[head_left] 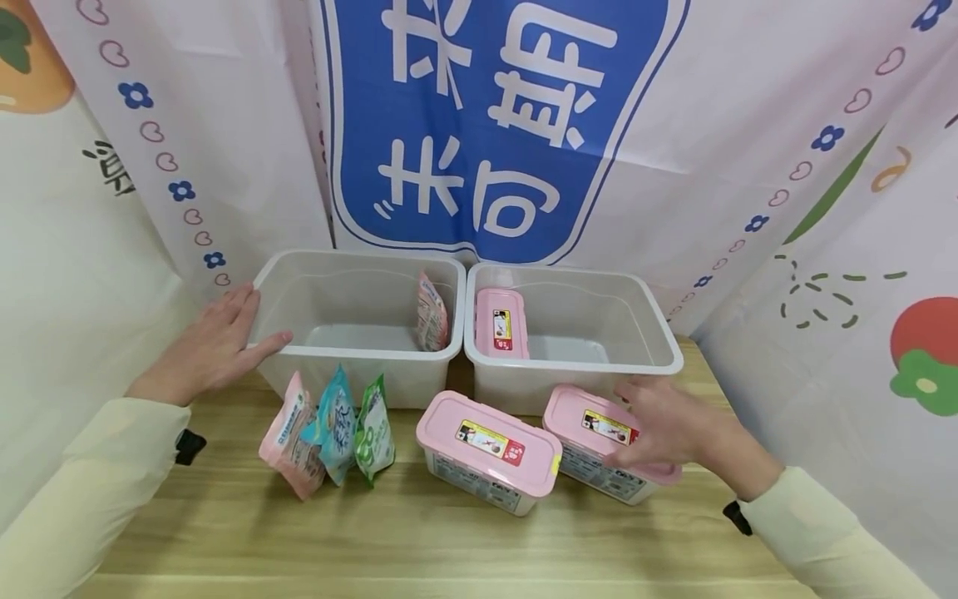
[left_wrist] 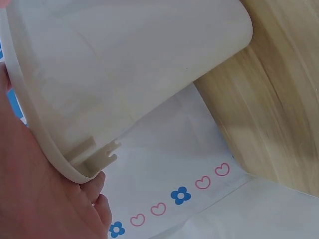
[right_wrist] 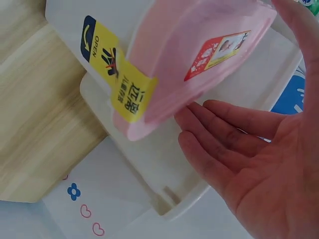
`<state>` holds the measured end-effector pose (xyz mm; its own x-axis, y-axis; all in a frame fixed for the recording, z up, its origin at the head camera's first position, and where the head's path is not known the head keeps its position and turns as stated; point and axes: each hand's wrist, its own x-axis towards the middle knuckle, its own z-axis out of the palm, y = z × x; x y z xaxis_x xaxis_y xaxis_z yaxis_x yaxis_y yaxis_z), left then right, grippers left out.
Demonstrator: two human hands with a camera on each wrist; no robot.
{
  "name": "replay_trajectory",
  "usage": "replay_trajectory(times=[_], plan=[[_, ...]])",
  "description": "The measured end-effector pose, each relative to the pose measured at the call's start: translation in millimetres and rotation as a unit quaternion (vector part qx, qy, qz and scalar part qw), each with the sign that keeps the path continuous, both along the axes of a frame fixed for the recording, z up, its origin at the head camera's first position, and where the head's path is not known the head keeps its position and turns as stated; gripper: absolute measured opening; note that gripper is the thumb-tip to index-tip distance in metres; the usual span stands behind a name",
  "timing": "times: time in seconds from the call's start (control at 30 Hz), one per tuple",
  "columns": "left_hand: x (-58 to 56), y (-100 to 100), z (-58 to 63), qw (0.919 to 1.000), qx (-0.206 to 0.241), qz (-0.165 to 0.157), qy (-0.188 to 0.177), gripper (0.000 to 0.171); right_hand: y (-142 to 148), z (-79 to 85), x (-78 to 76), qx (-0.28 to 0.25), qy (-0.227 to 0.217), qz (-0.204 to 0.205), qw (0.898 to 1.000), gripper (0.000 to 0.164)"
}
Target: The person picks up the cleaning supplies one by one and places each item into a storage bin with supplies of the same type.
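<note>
My left hand (head_left: 217,345) rests on the left end of the left white bin (head_left: 352,356), its thumb reaching over the front rim. In the left wrist view, fingers (left_wrist: 93,188) show just under the rim's corner. My right hand (head_left: 666,424) is at the rightmost pink-lidded box (head_left: 584,408), which stands on the table before the right white bin (head_left: 576,366). Its thumb is on the near side and its other fingers (right_wrist: 219,134) are by the lid's far edge, fairly straight. The palm stays apart from the box; firm contact is unclear.
Another pink-lidded box (head_left: 486,441) stands beside it. A pink pouch (head_left: 295,441), a blue pouch (head_left: 337,428) and a green pouch (head_left: 374,437) stand before the left bin. One pink pouch (head_left: 432,316) and one pink-lidded box (head_left: 501,320) are inside the bins. Printed cloth (head_left: 247,150) hangs behind.
</note>
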<state>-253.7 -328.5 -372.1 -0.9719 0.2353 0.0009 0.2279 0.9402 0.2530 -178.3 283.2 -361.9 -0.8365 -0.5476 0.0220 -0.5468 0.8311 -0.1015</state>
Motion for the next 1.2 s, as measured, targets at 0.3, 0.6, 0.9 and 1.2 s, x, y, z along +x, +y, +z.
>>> replay_trajectory(times=[0.3,0.6,0.9,1.2], plan=[[1.1,0,1.2,1.0000,-0.002,0.004,-0.004,0.101,-5,-8.0,0.1,0.023,-0.008,-0.016,1.000,0.068],[-0.3,-1,-1.0,1.0000,-0.008,0.001,0.003,0.099,-9,-15.1,-2.5,0.049,0.006,-0.010,0.999,0.067],[2.0,0,4.6,0.9999,-0.012,0.003,0.001,0.099,-8,-19.4,-5.5,0.069,0.034,-0.001,0.997,0.067],[-0.3,2,4.1,0.9999,-0.012,0.002,-0.008,0.101,-1,-16.0,2.3,0.073,0.031,-0.018,0.997,0.065]])
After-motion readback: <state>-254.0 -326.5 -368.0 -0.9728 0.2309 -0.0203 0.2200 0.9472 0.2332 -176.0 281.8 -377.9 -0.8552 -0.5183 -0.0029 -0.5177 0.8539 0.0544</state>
